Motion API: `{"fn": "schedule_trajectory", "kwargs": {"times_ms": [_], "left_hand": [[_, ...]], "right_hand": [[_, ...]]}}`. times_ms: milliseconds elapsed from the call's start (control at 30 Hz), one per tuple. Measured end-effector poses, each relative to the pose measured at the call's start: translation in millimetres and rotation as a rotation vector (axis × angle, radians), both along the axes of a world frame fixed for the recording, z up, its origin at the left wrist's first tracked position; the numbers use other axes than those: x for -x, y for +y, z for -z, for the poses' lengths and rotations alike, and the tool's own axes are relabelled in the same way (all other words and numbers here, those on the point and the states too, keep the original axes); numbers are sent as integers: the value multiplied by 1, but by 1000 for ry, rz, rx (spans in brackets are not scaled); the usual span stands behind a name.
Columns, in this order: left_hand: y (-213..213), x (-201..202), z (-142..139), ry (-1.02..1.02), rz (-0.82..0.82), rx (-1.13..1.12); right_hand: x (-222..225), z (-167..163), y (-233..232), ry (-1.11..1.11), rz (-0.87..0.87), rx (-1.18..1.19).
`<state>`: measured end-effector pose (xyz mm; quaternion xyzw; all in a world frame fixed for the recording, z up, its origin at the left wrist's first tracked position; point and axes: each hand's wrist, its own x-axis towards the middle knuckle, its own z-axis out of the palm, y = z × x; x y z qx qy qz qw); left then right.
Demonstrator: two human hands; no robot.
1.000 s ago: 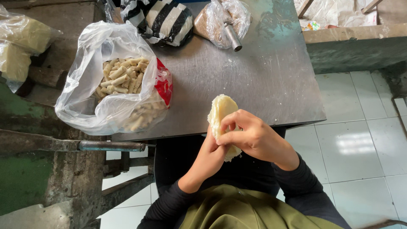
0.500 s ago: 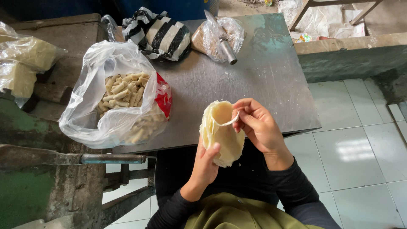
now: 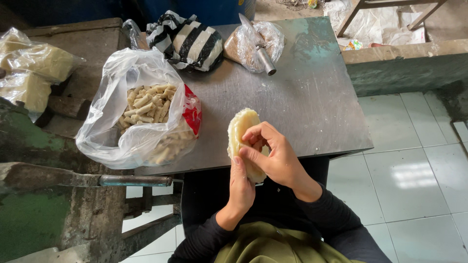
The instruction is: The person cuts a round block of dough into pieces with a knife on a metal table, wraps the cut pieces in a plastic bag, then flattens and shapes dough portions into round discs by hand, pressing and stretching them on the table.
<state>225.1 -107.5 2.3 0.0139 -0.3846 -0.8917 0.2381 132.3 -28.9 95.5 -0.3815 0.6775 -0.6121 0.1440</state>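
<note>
Both of our hands are on one pale yellow stack of thin wrappers [image 3: 240,130], held up at the near edge of the grey metal table [image 3: 312,102]. Our left hand [image 3: 241,187] cups the stack from below, palm against its underside and fingers closed round the lower end. Our right hand [image 3: 273,156] lies over the stack from the right, thumb and fingers curled and pinching at the top sheet (how far that sheet is lifted we cannot tell, since the fingers cover it). The stack stands nearly on edge, tilted a little toward us, its upper end above the tabletop and its lower end over our lap.

To the left on the table sits a clear plastic bag [image 3: 105,117], open at the top and full of small pale rolls [image 3: 146,104], with a patch of red [image 3: 194,111] on its right side; it is near the stack but not touching it. At the far edge lie a black-and-white striped bag [image 3: 187,41] and, just to its right, a clear bag of brownish filling [image 3: 246,44] with a metal-handled tool [image 3: 261,51] resting across it. Further left, off the table, more bagged yellowish blocks [image 3: 36,63] sit on a ledge. White floor tiles [image 3: 409,175] show on the right.
</note>
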Motion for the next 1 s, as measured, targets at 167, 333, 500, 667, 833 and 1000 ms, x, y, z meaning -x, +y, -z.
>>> {"fn": "schedule_trajectory", "kwargs": {"times_ms": [167, 333, 500, 667, 833, 1000], "left_hand": [[-2, 18, 3, 59, -89, 29], [-2, 49, 14, 207, -41, -62], [0, 59, 17, 185, -130, -208], [-25, 49, 5, -129, -245, -217], [-42, 34, 2, -192, -203, -296], [-58, 28, 8, -220, -196, -155]], "right_hand": [[3, -13, -10, 48, 28, 91], [1, -16, -25, 202, 92, 150], [8, -3, -37, 172, 177, 27], [16, 32, -41, 10, 140, -53], [26, 70, -46, -162, 64, 20], [37, 82, -37, -482, 36, 120]]}}
